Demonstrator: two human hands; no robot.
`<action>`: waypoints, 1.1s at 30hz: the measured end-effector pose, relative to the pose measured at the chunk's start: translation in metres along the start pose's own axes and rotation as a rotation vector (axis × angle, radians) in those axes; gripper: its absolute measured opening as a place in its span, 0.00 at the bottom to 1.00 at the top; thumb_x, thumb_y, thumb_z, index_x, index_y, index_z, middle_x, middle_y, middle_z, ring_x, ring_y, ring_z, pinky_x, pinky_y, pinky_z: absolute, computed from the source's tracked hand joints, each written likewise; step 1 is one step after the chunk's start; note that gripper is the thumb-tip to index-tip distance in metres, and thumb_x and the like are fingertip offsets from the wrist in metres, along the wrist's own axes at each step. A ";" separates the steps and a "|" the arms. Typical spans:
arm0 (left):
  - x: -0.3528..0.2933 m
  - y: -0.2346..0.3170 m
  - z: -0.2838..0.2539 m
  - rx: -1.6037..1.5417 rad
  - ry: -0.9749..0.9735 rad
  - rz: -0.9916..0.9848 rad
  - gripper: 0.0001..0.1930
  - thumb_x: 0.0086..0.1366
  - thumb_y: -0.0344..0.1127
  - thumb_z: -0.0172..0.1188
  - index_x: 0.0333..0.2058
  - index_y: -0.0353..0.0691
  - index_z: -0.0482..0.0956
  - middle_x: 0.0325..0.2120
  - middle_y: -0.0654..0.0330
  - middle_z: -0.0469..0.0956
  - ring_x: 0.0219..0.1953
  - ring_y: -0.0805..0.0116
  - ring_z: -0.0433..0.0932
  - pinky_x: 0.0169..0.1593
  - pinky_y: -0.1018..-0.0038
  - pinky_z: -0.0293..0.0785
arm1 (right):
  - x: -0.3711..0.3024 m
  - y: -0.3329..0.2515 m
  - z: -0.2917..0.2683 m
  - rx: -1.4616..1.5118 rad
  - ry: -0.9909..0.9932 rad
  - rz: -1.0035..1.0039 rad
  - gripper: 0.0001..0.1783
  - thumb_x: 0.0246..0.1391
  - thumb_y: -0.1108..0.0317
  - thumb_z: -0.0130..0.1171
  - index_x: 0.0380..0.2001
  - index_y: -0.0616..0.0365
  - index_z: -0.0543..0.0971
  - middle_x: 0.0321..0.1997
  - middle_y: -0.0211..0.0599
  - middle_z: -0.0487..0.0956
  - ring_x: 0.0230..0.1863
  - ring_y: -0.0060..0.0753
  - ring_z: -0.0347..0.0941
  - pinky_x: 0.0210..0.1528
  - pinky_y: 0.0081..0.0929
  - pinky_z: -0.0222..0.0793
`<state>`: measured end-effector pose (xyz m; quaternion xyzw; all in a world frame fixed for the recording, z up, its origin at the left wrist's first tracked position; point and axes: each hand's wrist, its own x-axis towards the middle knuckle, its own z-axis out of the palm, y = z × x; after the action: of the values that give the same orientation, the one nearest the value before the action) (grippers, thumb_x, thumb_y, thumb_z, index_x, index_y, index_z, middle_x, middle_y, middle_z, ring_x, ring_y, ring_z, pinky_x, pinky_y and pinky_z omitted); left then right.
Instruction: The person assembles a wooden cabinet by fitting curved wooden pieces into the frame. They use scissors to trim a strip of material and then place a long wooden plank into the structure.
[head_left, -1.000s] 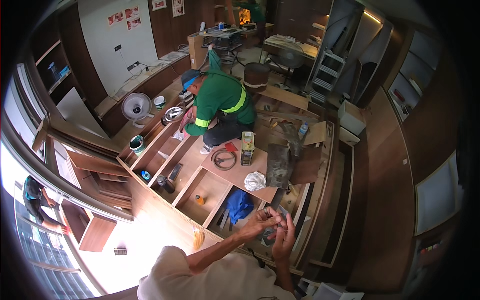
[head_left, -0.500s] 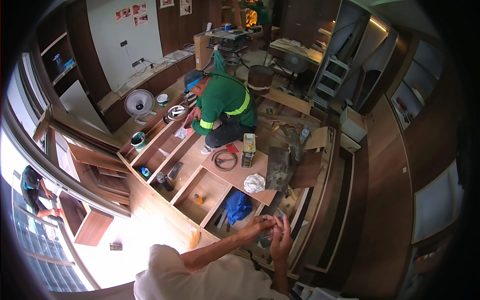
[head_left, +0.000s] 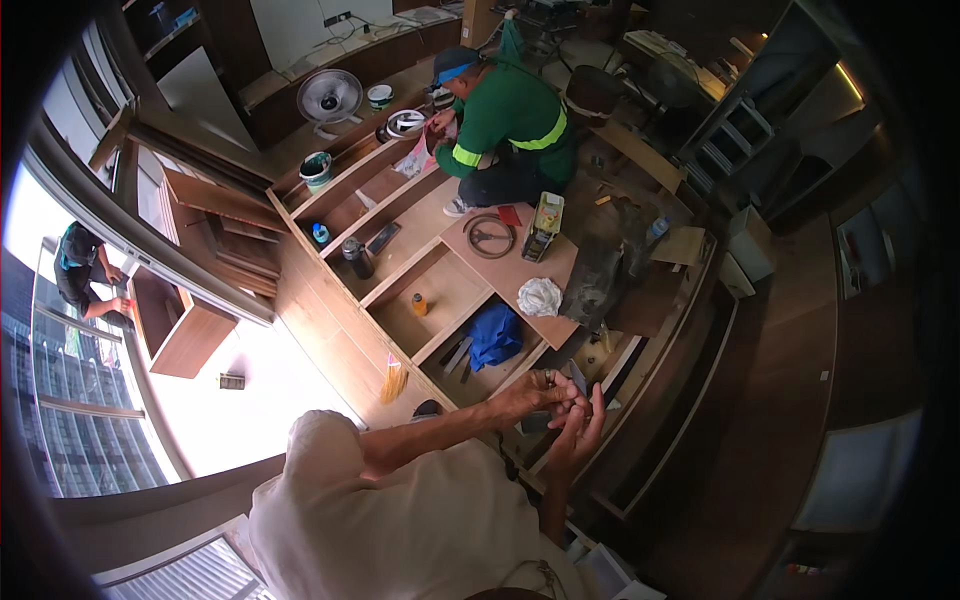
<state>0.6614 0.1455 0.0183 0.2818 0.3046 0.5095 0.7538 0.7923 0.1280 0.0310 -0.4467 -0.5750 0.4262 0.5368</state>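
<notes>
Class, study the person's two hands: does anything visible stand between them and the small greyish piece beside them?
Nothing visible does. The greyish piece shows right beside the left hand, with the right hand just below in the picture; no other thing shows between. Whether either hand grips it, I cannot tell.

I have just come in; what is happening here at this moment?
The person's bare left hand and bare right hand are held close together, with a small, thin greyish piece showing where they meet; exactly what it is cannot be told. Just beyond, a crumpled blue bundle lies in a compartment of the pale wooden floor frame, and a crumpled white bundle rests on a flat brown board. Farther off, a co-worker in a green top crouches over the frame.
</notes>
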 end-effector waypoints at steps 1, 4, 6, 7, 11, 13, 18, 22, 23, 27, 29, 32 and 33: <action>-0.002 0.002 0.000 0.019 -0.002 0.023 0.14 0.68 0.43 0.58 0.37 0.35 0.77 0.35 0.61 0.81 0.34 0.78 0.73 0.40 0.79 0.70 | 0.001 0.001 0.001 -0.004 0.008 0.007 0.25 0.66 0.70 0.43 0.63 0.67 0.60 0.48 0.42 0.79 0.30 0.18 0.70 0.26 0.13 0.66; -0.008 0.010 -0.001 0.038 -0.020 0.029 0.15 0.68 0.44 0.58 0.39 0.36 0.77 0.34 0.64 0.79 0.34 0.79 0.71 0.40 0.80 0.69 | 0.003 0.006 -0.001 -0.082 -0.030 -0.028 0.24 0.65 0.70 0.43 0.63 0.67 0.61 0.49 0.44 0.79 0.31 0.18 0.70 0.27 0.13 0.65; -0.013 0.011 -0.006 0.030 -0.030 0.016 0.14 0.69 0.43 0.56 0.39 0.36 0.76 0.34 0.64 0.78 0.34 0.79 0.71 0.40 0.80 0.69 | 0.002 0.009 -0.001 -0.164 -0.092 -0.073 0.24 0.65 0.70 0.43 0.62 0.68 0.62 0.50 0.44 0.79 0.31 0.18 0.71 0.27 0.13 0.65; -0.017 0.011 -0.011 0.005 -0.022 0.006 0.13 0.69 0.42 0.55 0.40 0.37 0.76 0.34 0.65 0.78 0.34 0.79 0.71 0.41 0.80 0.69 | 0.003 0.008 0.003 -0.173 -0.116 -0.103 0.24 0.64 0.71 0.44 0.62 0.67 0.63 0.49 0.44 0.80 0.31 0.19 0.71 0.27 0.14 0.66; -0.025 0.006 -0.032 -0.101 -0.005 -0.042 0.11 0.70 0.39 0.53 0.41 0.37 0.76 0.35 0.66 0.77 0.34 0.78 0.72 0.41 0.79 0.69 | 0.004 0.011 0.019 -0.225 -0.181 -0.215 0.23 0.63 0.72 0.46 0.60 0.67 0.66 0.49 0.45 0.81 0.30 0.22 0.73 0.26 0.17 0.69; -0.030 0.005 -0.041 -0.103 0.008 -0.056 0.12 0.70 0.39 0.52 0.41 0.36 0.76 0.35 0.66 0.76 0.35 0.78 0.73 0.42 0.79 0.69 | 0.001 0.013 0.026 -0.242 -0.203 -0.234 0.23 0.63 0.73 0.46 0.60 0.67 0.66 0.49 0.46 0.80 0.30 0.22 0.73 0.26 0.17 0.69; -0.055 0.027 -0.064 0.041 0.054 0.046 0.12 0.69 0.39 0.55 0.42 0.35 0.74 0.34 0.63 0.76 0.37 0.76 0.74 0.43 0.77 0.70 | -0.011 0.002 0.053 -0.294 -0.254 -0.209 0.23 0.64 0.71 0.44 0.62 0.66 0.63 0.49 0.46 0.80 0.27 0.18 0.72 0.26 0.15 0.68; -0.075 0.052 -0.076 0.303 0.143 0.192 0.11 0.67 0.37 0.58 0.40 0.36 0.75 0.33 0.63 0.76 0.37 0.75 0.74 0.41 0.76 0.71 | -0.016 -0.008 0.081 -0.216 -0.238 -0.061 0.23 0.65 0.70 0.43 0.62 0.65 0.63 0.48 0.45 0.80 0.21 0.16 0.67 0.24 0.14 0.65; -0.082 0.059 -0.082 0.354 0.159 0.186 0.10 0.66 0.37 0.60 0.40 0.36 0.75 0.33 0.63 0.76 0.37 0.76 0.74 0.39 0.76 0.71 | -0.017 -0.009 0.089 -0.171 -0.225 -0.033 0.23 0.65 0.70 0.43 0.62 0.64 0.63 0.48 0.45 0.81 0.20 0.15 0.66 0.24 0.13 0.64; -0.102 0.087 -0.101 0.562 0.157 0.147 0.10 0.64 0.33 0.63 0.38 0.33 0.75 0.35 0.61 0.78 0.40 0.75 0.76 0.44 0.74 0.72 | -0.018 -0.020 0.120 -0.059 -0.226 0.083 0.24 0.65 0.68 0.43 0.63 0.65 0.61 0.43 0.46 0.82 0.18 0.15 0.64 0.24 0.13 0.63; -0.108 0.090 -0.110 0.519 0.149 0.160 0.09 0.64 0.32 0.62 0.38 0.34 0.75 0.34 0.62 0.79 0.40 0.75 0.76 0.44 0.75 0.71 | -0.021 -0.024 0.131 -0.017 -0.225 0.121 0.24 0.65 0.68 0.43 0.62 0.65 0.62 0.40 0.47 0.82 0.17 0.14 0.63 0.25 0.13 0.62; -0.111 0.090 -0.119 0.430 0.112 0.167 0.08 0.64 0.32 0.62 0.38 0.34 0.76 0.33 0.63 0.79 0.39 0.75 0.75 0.44 0.76 0.71 | -0.026 -0.028 0.141 -0.050 -0.216 0.146 0.24 0.65 0.68 0.43 0.62 0.66 0.62 0.39 0.46 0.82 0.17 0.14 0.61 0.25 0.13 0.61; -0.110 0.090 -0.121 0.396 0.095 0.165 0.08 0.64 0.32 0.62 0.38 0.35 0.76 0.32 0.64 0.79 0.38 0.75 0.75 0.43 0.76 0.71 | -0.027 -0.028 0.141 -0.049 -0.206 0.141 0.24 0.65 0.68 0.43 0.62 0.66 0.62 0.39 0.45 0.82 0.17 0.14 0.61 0.25 0.13 0.61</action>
<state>0.4848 0.0848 0.0238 0.4240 0.4098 0.5126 0.6242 0.6510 0.0932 0.0435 -0.4529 -0.6045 0.4924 0.4325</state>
